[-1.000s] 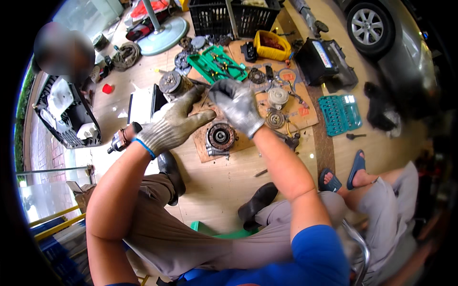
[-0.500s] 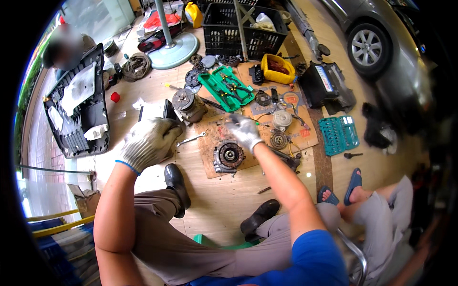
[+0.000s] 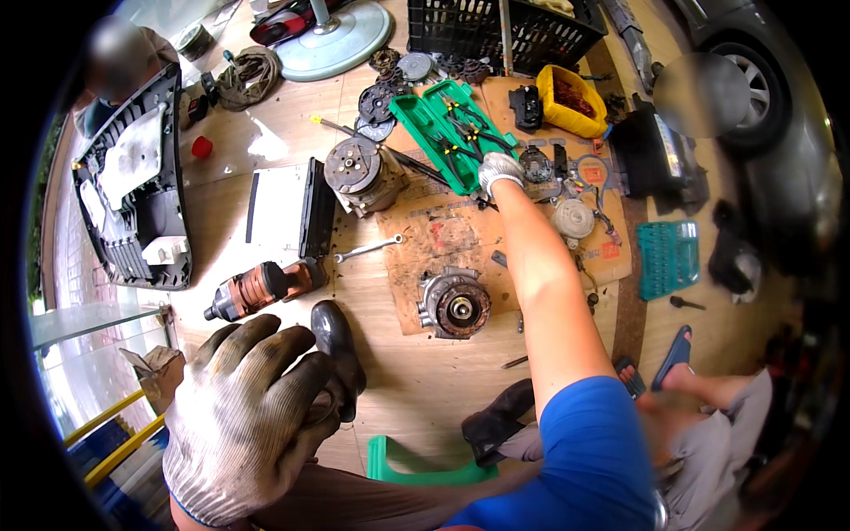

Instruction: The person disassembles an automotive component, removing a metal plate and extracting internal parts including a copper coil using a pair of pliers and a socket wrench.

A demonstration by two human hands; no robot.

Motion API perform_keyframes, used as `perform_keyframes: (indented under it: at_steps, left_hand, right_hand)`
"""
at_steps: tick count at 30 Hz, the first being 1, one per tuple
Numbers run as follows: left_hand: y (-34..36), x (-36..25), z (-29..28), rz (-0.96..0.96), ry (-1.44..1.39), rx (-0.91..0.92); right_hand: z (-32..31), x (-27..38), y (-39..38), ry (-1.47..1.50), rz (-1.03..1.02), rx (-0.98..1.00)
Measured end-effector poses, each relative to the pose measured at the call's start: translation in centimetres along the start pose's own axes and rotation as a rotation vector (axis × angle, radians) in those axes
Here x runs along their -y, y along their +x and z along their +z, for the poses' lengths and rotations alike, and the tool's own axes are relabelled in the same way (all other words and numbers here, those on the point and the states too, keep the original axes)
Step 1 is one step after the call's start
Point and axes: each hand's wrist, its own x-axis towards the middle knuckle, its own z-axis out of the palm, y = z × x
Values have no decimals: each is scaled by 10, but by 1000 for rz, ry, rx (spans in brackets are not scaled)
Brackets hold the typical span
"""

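Note:
My right hand (image 3: 498, 172), in a pale glove, reaches down to the lower end of an open green plastic case (image 3: 438, 128) of pliers; its fingers are hidden. My gloved left hand (image 3: 235, 416) is low in the foreground, fingers curled, and anything under them is hidden. Just beyond it lies an orange-and-black power tool (image 3: 252, 292). A grimy cylindrical compressor (image 3: 352, 168) stands left of the case. A rusty-ringed metal housing (image 3: 443, 301) sits on stained cardboard (image 3: 407, 230), with a combination wrench (image 3: 367, 250) to its upper left.
A person (image 3: 119, 66) is behind a loose plastic panel (image 3: 124, 212). Around are black crates (image 3: 456, 31), a yellow container (image 3: 571, 97), a battery (image 3: 646, 150), a teal socket case (image 3: 668, 257), a car (image 3: 797, 177), a green stool (image 3: 385, 469) and someone's sandalled feet (image 3: 677, 363).
My right hand has moved forward and right onto the pliers case. My left hand has dropped toward me, away from the power tool, which now shows on the floor.

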Motion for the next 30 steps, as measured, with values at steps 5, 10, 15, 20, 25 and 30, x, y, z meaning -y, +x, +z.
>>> perform_keyframes:
  at_steps: [5, 10, 15, 20, 25, 30]
  left_hand:
    - [-1, 5, 5, -1, 34, 0]
    - [-8, -6, -1, 4, -8, -35]
    - [-19, -15, -2, 142, -3, -72]
    - [-12, -33, 37, 198, -91, 30]
    - [13, -71, 95, 118, -637, -219]
    - [-6, -114, 102, 391, -638, -352]
  right_hand:
    - [12, 26, 9, -389, 178, -93]
    - [-45, -19, -46, 332, 47, -139]
    - [-97, -48, -179, 1467, -64, 24]
    - [-136, -83, -356, 1763, -345, 352]
    - [-139, -86, -504, 1951, -500, 506]
    - [-128, -78, -566, 1918, -474, 438]
